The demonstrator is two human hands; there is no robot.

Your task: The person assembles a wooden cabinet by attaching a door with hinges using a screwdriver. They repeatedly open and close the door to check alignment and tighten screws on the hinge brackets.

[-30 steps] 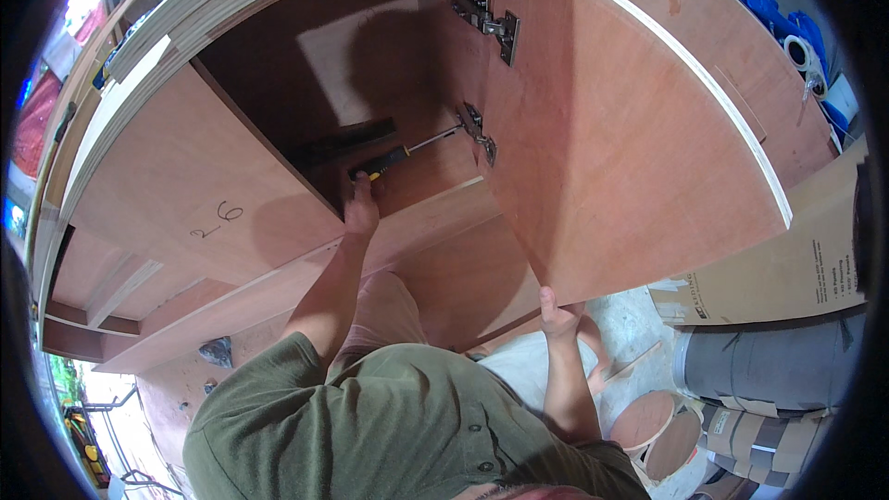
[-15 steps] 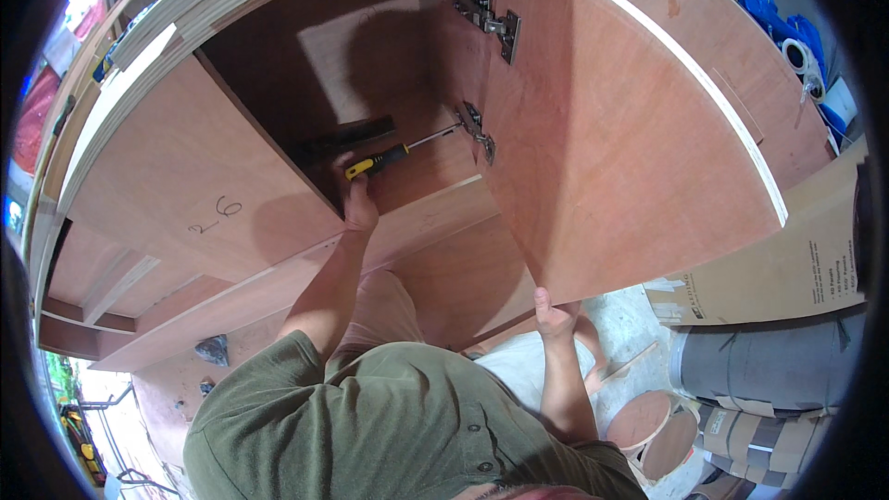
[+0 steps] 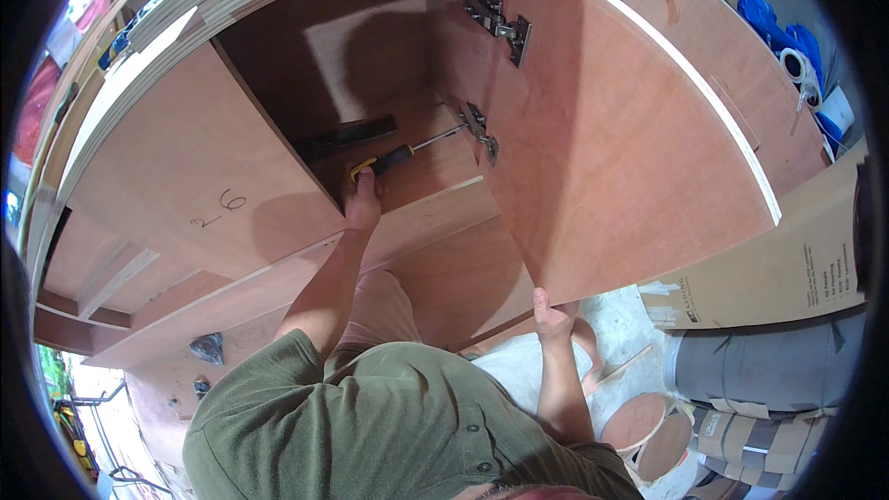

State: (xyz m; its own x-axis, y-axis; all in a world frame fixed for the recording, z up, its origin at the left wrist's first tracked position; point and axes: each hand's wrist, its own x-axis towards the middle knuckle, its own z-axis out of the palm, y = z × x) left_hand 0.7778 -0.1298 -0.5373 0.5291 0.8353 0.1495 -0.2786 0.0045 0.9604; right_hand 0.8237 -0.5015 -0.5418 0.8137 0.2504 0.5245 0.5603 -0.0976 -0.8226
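A: Screwdriver [image 3: 394,158] with a yellow and black handle lay level inside the open plywood cabinet [image 3: 213,167], its metal shaft pointing to the person's right, the tip meeting the lower hinge [image 3: 480,130] on the cabinet door [image 3: 611,148]

B: Which of the hands held it?

A: The left hand [image 3: 362,204] reached up into the cabinet opening and was closed around the butt of the handle. The right hand [image 3: 549,310] sat lower, fingers clasped on the bottom edge of the open door, near its corner

B: What did the door look like?

A: It was a broad reddish-brown plywood panel with a pale edge, swung open to the right of the opening. A second metal hinge, the upper hinge [image 3: 500,23], was fixed higher on the door's inner face, well apart from the lower one

B: And what was inside the cabinet?

A: A dark flat bar [image 3: 347,136] rested on the cabinet floor just behind the screwdriver handle. A shadow fell across the pale back panel

B: Anything around the person?

A: The person wore an olive green shirt [image 3: 389,426], seen from above. To the right stood a cardboard box [image 3: 787,268], with grey rolled material [image 3: 769,366] below it and round wooden discs [image 3: 648,431] near the lower edge. Blue objects and rolls of tape [image 3: 796,60] lay in the upper right corner
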